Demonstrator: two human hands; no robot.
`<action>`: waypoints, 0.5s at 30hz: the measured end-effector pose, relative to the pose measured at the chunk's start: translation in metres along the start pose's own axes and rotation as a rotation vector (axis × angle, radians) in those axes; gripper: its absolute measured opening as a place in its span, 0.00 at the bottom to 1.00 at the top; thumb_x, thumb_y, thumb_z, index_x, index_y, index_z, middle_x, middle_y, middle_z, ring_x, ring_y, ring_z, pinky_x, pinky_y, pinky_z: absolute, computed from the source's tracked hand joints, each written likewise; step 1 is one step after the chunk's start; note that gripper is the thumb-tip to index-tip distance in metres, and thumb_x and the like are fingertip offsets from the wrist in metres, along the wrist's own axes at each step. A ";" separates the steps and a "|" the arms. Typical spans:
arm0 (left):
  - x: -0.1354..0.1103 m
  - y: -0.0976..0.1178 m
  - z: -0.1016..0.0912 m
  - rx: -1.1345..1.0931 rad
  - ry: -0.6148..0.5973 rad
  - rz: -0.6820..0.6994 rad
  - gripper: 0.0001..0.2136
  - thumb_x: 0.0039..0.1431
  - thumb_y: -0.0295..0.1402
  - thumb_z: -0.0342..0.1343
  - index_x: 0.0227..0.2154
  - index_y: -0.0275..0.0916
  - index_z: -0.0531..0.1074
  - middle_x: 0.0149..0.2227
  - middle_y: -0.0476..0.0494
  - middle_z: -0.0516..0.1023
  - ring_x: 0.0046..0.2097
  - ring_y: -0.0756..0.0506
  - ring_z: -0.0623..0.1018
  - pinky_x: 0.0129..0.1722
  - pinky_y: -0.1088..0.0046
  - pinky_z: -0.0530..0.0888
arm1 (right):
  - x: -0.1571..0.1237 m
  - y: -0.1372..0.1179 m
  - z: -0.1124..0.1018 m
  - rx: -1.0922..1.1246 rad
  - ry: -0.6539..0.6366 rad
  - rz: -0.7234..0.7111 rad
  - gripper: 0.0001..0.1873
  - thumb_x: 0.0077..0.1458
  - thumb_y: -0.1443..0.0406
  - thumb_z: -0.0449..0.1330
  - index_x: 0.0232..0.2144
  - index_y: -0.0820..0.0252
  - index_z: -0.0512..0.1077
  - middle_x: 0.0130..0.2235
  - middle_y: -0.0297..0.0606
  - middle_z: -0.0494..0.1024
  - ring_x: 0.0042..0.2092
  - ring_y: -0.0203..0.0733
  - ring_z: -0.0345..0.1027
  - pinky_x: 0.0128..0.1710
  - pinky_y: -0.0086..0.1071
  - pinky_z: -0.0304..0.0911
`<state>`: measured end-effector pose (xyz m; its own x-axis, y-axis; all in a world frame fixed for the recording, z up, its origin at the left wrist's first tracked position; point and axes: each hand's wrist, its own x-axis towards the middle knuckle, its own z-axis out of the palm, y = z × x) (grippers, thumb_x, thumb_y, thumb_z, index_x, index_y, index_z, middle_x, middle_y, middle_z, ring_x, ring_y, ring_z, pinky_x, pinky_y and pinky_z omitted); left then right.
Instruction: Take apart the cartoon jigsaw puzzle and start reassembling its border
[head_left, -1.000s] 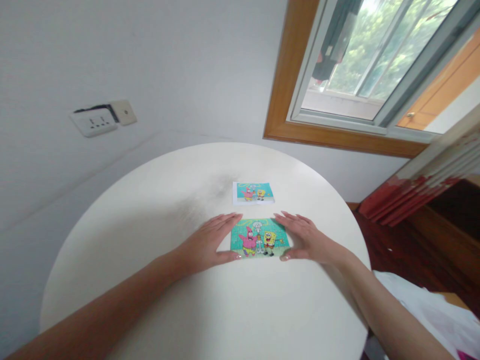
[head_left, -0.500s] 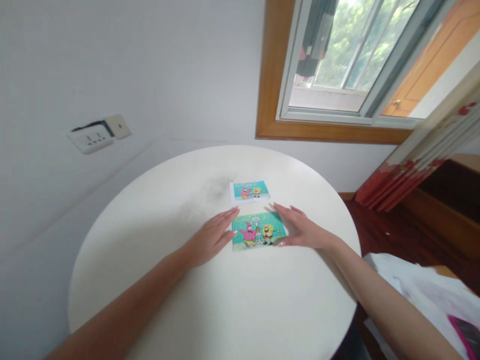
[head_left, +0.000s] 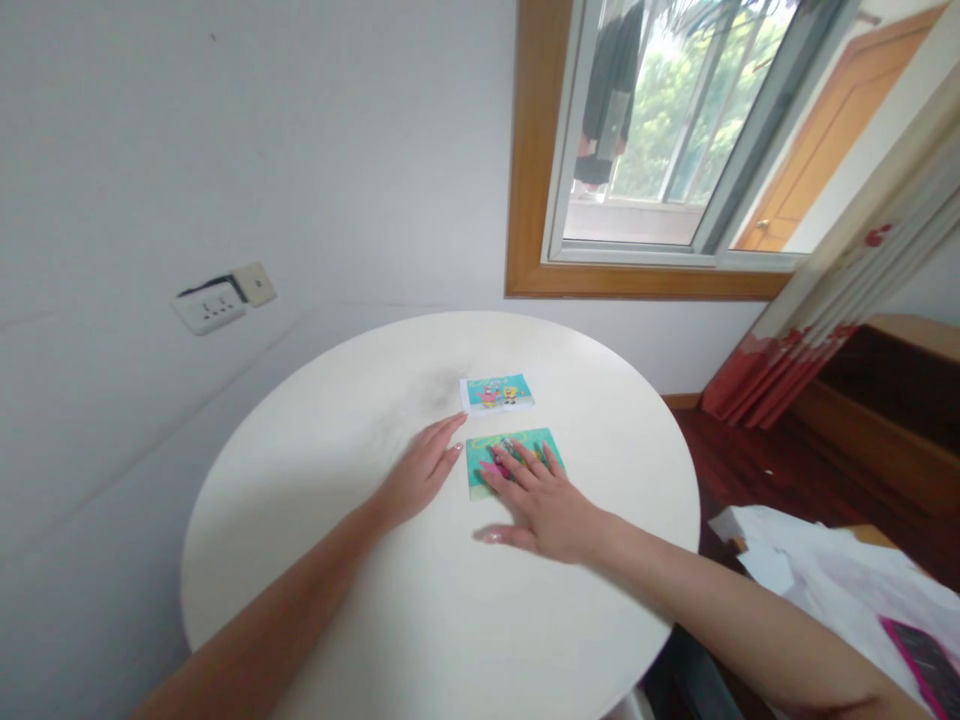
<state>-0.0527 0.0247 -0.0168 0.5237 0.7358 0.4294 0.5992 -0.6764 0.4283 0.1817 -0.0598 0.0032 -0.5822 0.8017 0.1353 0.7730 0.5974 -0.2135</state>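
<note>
A cartoon jigsaw puzzle [head_left: 480,484], teal with a pink and a yellow figure, lies flat on the white round table [head_left: 450,620]. My right hand [head_left: 529,500] is spread over it, fingers covering much of the picture and the thumb resting off its near edge. Just left of the puzzle, my left hand [head_left: 424,468] lies on the table with its fingers stretched out, holding nothing. Beyond the puzzle is a smaller card [head_left: 499,394] bearing a similar cartoon picture and a white left border.
A wall socket [head_left: 210,307] is on the left wall. Behind the table is a wood-framed window [head_left: 637,281], with a red and white curtain [head_left: 780,360] at its right. On the lower right, a pink-edged phone [head_left: 926,660] lies on white sheeting [head_left: 825,570].
My right hand has moved from the puzzle's right edge onto its top. My left hand has drawn slightly away from the left edge. The camera view has shifted a little.
</note>
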 end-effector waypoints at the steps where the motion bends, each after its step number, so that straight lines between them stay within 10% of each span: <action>1: 0.001 0.000 0.000 0.006 0.001 0.001 0.21 0.69 0.37 0.38 0.61 0.38 0.55 0.62 0.38 0.61 0.63 0.45 0.60 0.63 0.59 0.59 | 0.003 -0.002 0.003 0.005 -0.013 0.021 0.43 0.55 0.39 0.44 0.66 0.51 0.47 0.68 0.44 0.44 0.68 0.60 0.34 0.62 0.61 0.33; 15: 0.002 0.001 -0.001 0.025 0.007 0.016 0.21 0.68 0.39 0.39 0.61 0.39 0.55 0.61 0.38 0.62 0.62 0.44 0.61 0.63 0.59 0.59 | -0.002 0.031 -0.006 0.004 -0.040 0.108 0.37 0.59 0.42 0.43 0.65 0.50 0.50 0.67 0.44 0.49 0.67 0.59 0.38 0.61 0.62 0.37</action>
<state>-0.0518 0.0250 -0.0144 0.5293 0.7246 0.4413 0.6058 -0.6869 0.4014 0.2082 -0.0426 0.0026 -0.5050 0.8600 0.0728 0.8310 0.5073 -0.2282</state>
